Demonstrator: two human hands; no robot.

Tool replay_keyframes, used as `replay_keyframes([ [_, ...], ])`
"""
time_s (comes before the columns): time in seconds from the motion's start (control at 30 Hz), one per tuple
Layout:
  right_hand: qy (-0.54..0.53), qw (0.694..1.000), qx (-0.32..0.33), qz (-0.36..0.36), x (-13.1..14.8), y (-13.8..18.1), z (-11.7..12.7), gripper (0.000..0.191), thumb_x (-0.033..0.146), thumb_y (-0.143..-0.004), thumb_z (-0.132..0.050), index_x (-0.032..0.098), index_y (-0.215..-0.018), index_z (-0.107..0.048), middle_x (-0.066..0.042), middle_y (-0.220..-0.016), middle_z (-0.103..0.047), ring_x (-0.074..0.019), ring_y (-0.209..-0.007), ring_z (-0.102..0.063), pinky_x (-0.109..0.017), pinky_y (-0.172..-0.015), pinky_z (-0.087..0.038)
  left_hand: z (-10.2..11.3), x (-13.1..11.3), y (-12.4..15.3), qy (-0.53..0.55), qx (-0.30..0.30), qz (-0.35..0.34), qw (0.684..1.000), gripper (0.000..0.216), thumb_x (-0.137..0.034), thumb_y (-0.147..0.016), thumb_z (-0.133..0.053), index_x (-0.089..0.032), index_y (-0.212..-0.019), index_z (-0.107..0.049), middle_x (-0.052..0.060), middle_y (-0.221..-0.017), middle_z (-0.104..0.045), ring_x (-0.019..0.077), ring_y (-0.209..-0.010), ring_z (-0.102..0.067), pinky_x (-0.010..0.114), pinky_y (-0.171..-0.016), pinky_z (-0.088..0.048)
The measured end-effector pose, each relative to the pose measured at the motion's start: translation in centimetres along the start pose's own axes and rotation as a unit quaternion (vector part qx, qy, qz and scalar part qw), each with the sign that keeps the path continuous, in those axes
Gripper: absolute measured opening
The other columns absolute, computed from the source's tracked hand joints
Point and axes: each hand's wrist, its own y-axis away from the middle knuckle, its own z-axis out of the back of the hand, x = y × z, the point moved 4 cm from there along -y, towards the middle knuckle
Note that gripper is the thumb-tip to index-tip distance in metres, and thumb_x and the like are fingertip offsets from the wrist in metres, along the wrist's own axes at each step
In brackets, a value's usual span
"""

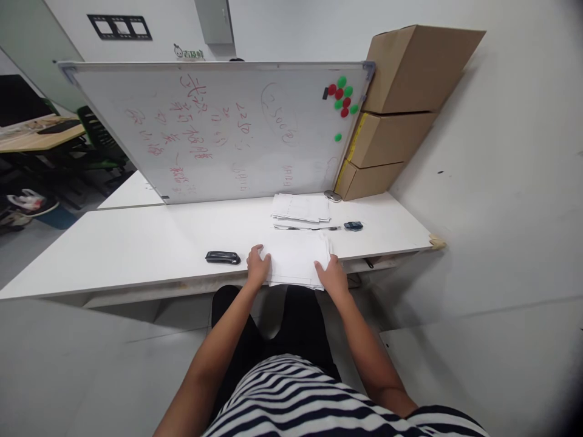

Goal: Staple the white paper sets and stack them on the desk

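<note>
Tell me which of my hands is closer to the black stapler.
Left. Your left hand is just right of the black stapler, at the left edge of the paper stack; your right hand is farther away, at the stack's right edge.

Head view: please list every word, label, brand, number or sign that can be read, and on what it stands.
"500", circled on the whiteboard; neighbouring marks unclear.
Other red writing there: too faint or blurred.
Green wall sign: too small to read.
Held papers: no readable text.
</note>
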Motion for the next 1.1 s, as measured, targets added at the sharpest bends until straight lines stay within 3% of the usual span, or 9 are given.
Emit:
replay_keyframes([
  [0.07,0.042,0.999,0.018,-0.004,0.3,0.0,0.2,0.059,0.053,-0.089,-0.04,0.008,-0.128,-0.042,-0.023,-0.116,-0.058,-0.0341,-0.101,-0.06,-0.042,-0.081,-0.046,0.9,-0.9,0.9,-0.064,-0.018,-0.03,0.997,0.048,-0.041,-0.084,-0.05,-0.019,-0.127,-0.046,0.014,-0.141,-0.042,0.0333,-0.138,-0.024,0.052,-0.108,-0.027],
  [0.13,0.071,0.997,0.028,-0.002,0.5,0.1,0.4,0.059,0.056,-0.089,-0.037,0.009,-0.125,-0.045,-0.023,-0.113,-0.059,-0.0347,-0.101,-0.06,-0.043,-0.081,-0.045,1.5,-2.4,2.0,-0.13,-0.013,-0.127,0.983,0.055,-0.049,-0.082,-0.053,-0.021,-0.13,-0.046,0.013,-0.149,-0.031,0.0356,-0.142,-0.01,0.056,-0.11,-0.018],
  [0.23,0.106,0.994,-0.002,0.014,0.8,-0.2,0.9,0.059,0.058,-0.088,-0.039,0.01,-0.119,-0.053,-0.023,-0.122,-0.055,-0.0365,-0.113,-0.052,-0.046,-0.087,-0.042,0.4,-4.6,4.1,-0.183,0.098,-0.34,0.917,0.068,-0.052,-0.074,-0.064,-0.026,-0.134,-0.045,0.01,-0.152,-0.028,0.0337,-0.143,-0.01,0.052,-0.115,-0.01],
  [0.33,0.136,0.989,-0.046,0.042,1.5,-0.8,1.3,0.058,0.057,-0.086,-0.045,0.009,-0.117,-0.056,-0.023,-0.14,-0.04,-0.0383,-0.128,-0.036,-0.05,-0.095,-0.036,-2.1,-5.3,5.6,-0.225,0.172,-0.44,0.852,0.087,-0.043,-0.065,-0.075,-0.028,-0.141,-0.037,0.011,-0.154,-0.025,0.0342,-0.143,-0.014,0.053,-0.115,-0.006],
  [0.47,0.155,0.985,-0.025,0.075,2.4,-1.8,1.4,0.055,0.054,-0.086,-0.046,0.009,-0.115,-0.059,-0.023,-0.135,-0.047,-0.0367,-0.129,-0.034,-0.051,-0.096,-0.036,-5.2,-4.8,5.9,-0.288,0.147,-0.406,0.855,0.08,-0.019,-0.073,-0.064,-0.025,-0.145,-0.029,0.017,-0.154,-0.021,0.0358,-0.142,-0.016,0.059,-0.112,-0.009],
  [0.57,0.175,0.981,0.009,0.083,2.7,-2.6,1.6,0.054,0.054,-0.085,-0.048,0.008,-0.111,-0.061,-0.025,-0.125,-0.054,-0.0373,-0.126,-0.037,-0.052,-0.095,-0.035,-6.3,-4.4,6.0,-0.301,0.12,-0.403,0.856,0.075,-0.006,-0.075,-0.052,-0.024,-0.145,-0.03,0.018,-0.154,-0.02,0.0353,-0.143,-0.015,0.06,-0.111,-0.011],
  [0.77,0.202,0.957,-0.037,0.205,6.5,-6.9,2.4,0.05,0.033,-0.088,-0.051,0.01,-0.132,-0.043,-0.021,-0.148,-0.032,-0.0352,-0.14,-0.013,-0.054,-0.105,-0.023,-6.7,-4.2,5.9,-0.291,0.107,-0.409,0.858,0.071,-0.008,-0.08,-0.047,-0.027,-0.145,-0.027,0.016,-0.154,-0.021,0.0315,-0.143,-0.013,0.061,-0.112,-0.012],
  [0.93,0.232,0.945,0.015,0.231,10.7,-13.2,-0.1,0.049,0.024,-0.094,-0.041,0.012,-0.141,-0.031,-0.019,-0.147,-0.033,-0.0305,-0.138,-0.022,-0.046,-0.102,-0.032,-7.6,-4.0,5.8,-0.287,0.092,-0.397,0.867,0.059,-0.011,-0.086,-0.042,-0.027,-0.143,-0.034,0.017,-0.151,-0.027,0.0319,-0.141,-0.023,0.063,-0.11,-0.018],
  [1.1,0.25,0.936,0.048,0.243,11.7,-16.5,-2.0,0.035,0.025,-0.094,-0.047,0.012,-0.127,-0.049,-0.019,-0.133,-0.049,-0.0281,-0.121,-0.047,-0.045,-0.095,-0.043,-8.5,-3.5,5.5,-0.322,0.041,-0.427,0.844,0.052,-0.018,-0.089,-0.043,-0.026,-0.14,-0.038,0.019,-0.148,-0.034,0.0342,-0.136,-0.032,0.063,-0.105,-0.03],
])
